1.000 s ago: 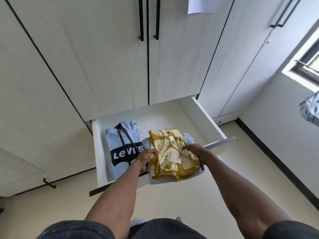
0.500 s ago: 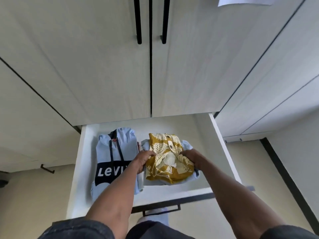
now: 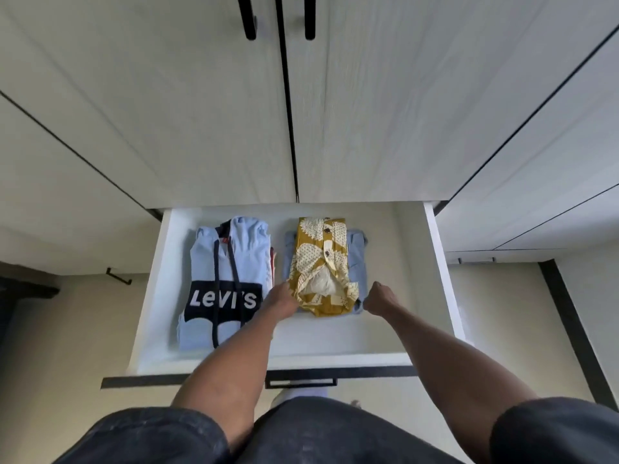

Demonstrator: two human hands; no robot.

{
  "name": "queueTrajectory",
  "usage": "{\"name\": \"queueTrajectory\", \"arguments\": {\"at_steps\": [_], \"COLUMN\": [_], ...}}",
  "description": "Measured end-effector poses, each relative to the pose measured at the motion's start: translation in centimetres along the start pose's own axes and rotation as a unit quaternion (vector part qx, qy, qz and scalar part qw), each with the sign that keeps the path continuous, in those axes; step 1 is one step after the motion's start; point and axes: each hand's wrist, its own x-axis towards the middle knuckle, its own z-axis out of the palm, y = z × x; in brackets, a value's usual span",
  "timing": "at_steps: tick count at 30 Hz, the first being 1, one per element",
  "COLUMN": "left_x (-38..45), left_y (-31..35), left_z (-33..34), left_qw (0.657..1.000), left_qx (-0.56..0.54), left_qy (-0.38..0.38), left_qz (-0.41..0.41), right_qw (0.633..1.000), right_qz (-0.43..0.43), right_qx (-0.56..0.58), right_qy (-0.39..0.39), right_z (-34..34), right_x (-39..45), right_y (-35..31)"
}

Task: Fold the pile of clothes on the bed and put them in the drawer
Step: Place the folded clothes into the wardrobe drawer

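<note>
Below the tall pale wardrobe doors [image 3: 368, 105] with their two black handles, a white drawer [image 3: 438, 283] stands pulled out, and folded clothes lie in it in two stacks. On the left lies a light blue hoodie [image 3: 231, 256] with a dark band reading "Levi's" and dark drawstrings hanging down its front; a sliver of reddish cloth shows along its right edge. Just right of it, a mustard and cream patterned shirt [image 3: 318, 266] with small dark buttons rests on top of a folded pale blue garment [image 3: 356, 259], which sticks out along the shirt's right side and far corners. The left hand [image 3: 281, 301] reaches in between the two stacks, touching the near left corner of the patterned shirt; its fingers are tucked against the cloth, and whether they pinch it cannot be told. The right hand [image 3: 380, 299] sits just beside the near right corner of the stack, fingers curled into a loose fist; it appears empty, just off the cloth. Both bare forearms stretch over the drawer's near front with its black handle [image 3: 301, 383], and dark sleeves [image 3: 160, 437] fill the near edge.
</note>
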Motion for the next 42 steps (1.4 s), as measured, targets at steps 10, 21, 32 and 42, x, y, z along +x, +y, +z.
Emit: {"name": "queueTrajectory", "arguments": {"at_steps": [10, 21, 32, 42], "left_x": [-7.9, -9.1, -3.1, 4.5], "left_y": [-3.8, -7.9, -2.9, 4.3], "left_z": [8.0, 9.7, 5.1, 0.0], "left_qw": [0.982, 0.914, 0.839, 0.916], "left_qx": [0.101, 0.218, 0.283, 0.181], "left_qy": [0.118, 0.151, 0.337, 0.281], "left_qz": [0.111, 0.306, 0.319, 0.220], "right_qw": [0.977, 0.869, 0.864, 0.937], "right_qz": [-0.210, -0.405, -0.369, -0.256], "right_qx": [-0.043, -0.272, -0.258, -0.138], "right_qy": [0.023, 0.081, 0.227, 0.195], "right_z": [5.5, 7.0, 3.5, -1.3], "right_x": [-7.8, -9.5, -6.1, 0.7], "right_y": [4.3, 5.6, -0.1, -7.1]}}
